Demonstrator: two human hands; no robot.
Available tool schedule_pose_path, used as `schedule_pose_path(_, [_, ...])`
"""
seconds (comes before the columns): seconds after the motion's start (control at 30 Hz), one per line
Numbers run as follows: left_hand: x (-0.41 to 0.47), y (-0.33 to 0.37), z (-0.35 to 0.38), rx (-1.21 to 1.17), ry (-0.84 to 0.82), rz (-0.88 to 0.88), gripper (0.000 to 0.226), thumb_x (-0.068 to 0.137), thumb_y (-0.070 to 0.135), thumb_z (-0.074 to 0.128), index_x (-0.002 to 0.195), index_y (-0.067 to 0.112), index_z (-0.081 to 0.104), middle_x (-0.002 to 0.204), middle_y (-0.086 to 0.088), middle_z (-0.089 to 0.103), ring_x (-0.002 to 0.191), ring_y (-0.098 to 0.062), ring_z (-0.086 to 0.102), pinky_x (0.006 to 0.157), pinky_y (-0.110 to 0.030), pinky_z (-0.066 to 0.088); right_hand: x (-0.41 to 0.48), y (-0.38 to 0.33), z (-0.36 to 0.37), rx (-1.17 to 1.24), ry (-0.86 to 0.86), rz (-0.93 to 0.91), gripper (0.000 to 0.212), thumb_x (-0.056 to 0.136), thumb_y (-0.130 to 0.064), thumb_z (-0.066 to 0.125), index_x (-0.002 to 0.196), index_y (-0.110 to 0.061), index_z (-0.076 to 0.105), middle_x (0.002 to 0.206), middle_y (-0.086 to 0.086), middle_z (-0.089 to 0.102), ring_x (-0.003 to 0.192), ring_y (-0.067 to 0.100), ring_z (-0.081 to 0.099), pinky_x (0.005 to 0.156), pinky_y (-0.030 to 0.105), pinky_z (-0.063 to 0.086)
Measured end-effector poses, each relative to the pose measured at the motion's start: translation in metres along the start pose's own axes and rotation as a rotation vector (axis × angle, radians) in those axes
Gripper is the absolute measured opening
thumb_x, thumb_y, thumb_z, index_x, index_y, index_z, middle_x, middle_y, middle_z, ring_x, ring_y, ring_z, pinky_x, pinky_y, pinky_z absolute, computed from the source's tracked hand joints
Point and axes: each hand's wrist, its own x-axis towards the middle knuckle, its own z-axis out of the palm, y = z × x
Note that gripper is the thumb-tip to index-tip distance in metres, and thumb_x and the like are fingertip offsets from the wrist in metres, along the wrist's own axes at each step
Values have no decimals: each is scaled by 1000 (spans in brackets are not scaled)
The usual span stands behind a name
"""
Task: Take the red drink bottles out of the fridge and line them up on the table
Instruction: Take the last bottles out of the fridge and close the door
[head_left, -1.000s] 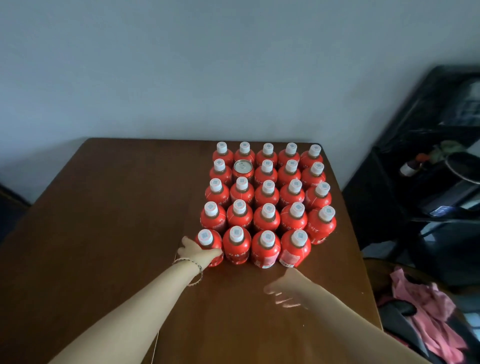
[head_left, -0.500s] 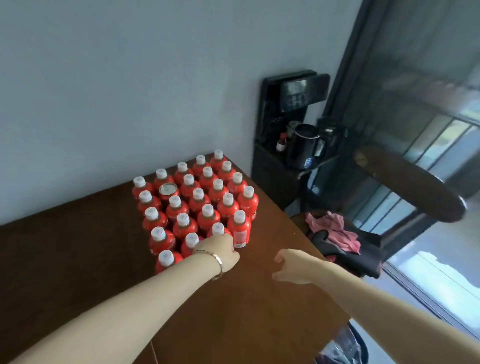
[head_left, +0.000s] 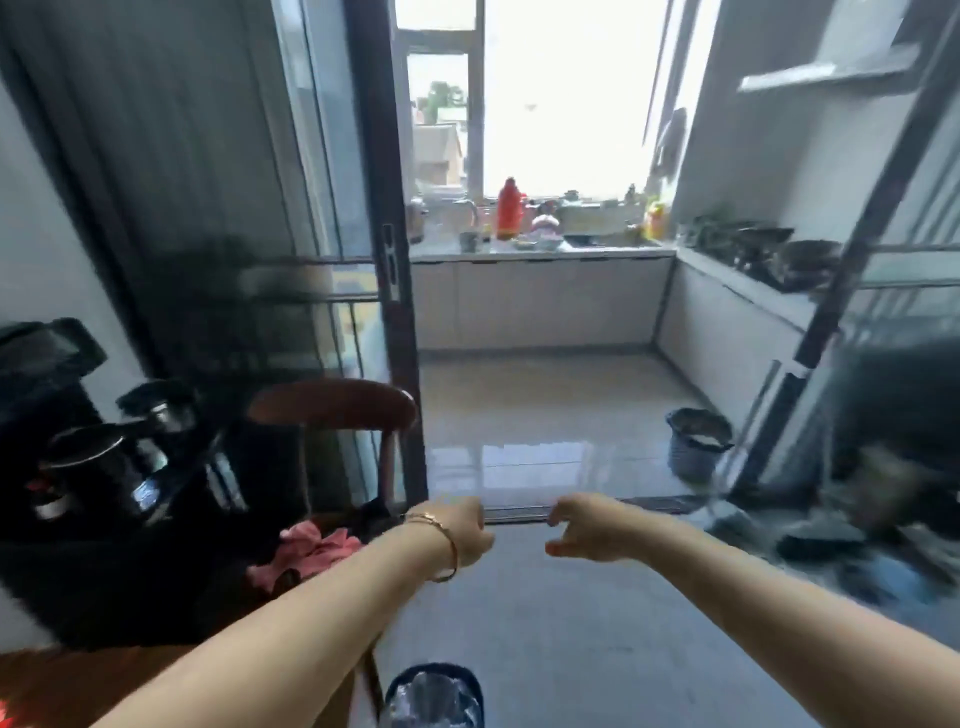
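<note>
The view faces an open sliding door and a kitchen beyond it; the rows of red bottles are out of view. Only a corner of the brown table (head_left: 78, 686) shows at the bottom left, with a red sliver (head_left: 4, 716) at the frame edge that I cannot identify. My left hand (head_left: 460, 530), a bracelet on its wrist, and my right hand (head_left: 587, 527) hang in front of me over the grey floor. Both have loosely curled fingers and hold nothing. No fridge is clearly visible.
A wooden chair (head_left: 332, 410) with a pink cloth (head_left: 311, 551) stands at the left, beside a black stand with kettles (head_left: 104, 467). The dark door frame (head_left: 387, 260) rises ahead. A grey bucket (head_left: 696, 441), a lined bin (head_left: 434, 696) and shoes (head_left: 821, 535) sit on the floor.
My view has swung right, from the table with the bottles to the kitchen doorway. My left hand has left the front bottle row; both hands now hang empty in the air.
</note>
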Motion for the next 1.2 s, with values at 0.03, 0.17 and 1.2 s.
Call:
schedule_pose_path(0.03, [13,33,-3,10,5,55,26,88,28,49,103,12,61,111,-10,64,94,-26,58,81,-27,46,-13,29,-12,14,27,52,44,91,-34,57,130,-15,53,130,8,58,116,25,56,91,25,43])
schedule_pose_path(0.17, [56,195,-15,88,30,304,28,88,23,48,108,10,62,113,-10,64,100,-27,58,82,-28,45,-78,165,-66,64,210,250,42,88,-34,59,126,-15,57,129,6,59,116,23,56,92,25,43])
schedule_pose_path(1.2, [285,1084,0,183,160,1335,16,88,27,47,94,20,59,107,-4,64,97,-23,60,84,-30,50,-331,852,-349,139,758,1178,24,89,-20,52,108,-14,66,112,6,66,100,27,62,75,28,47])
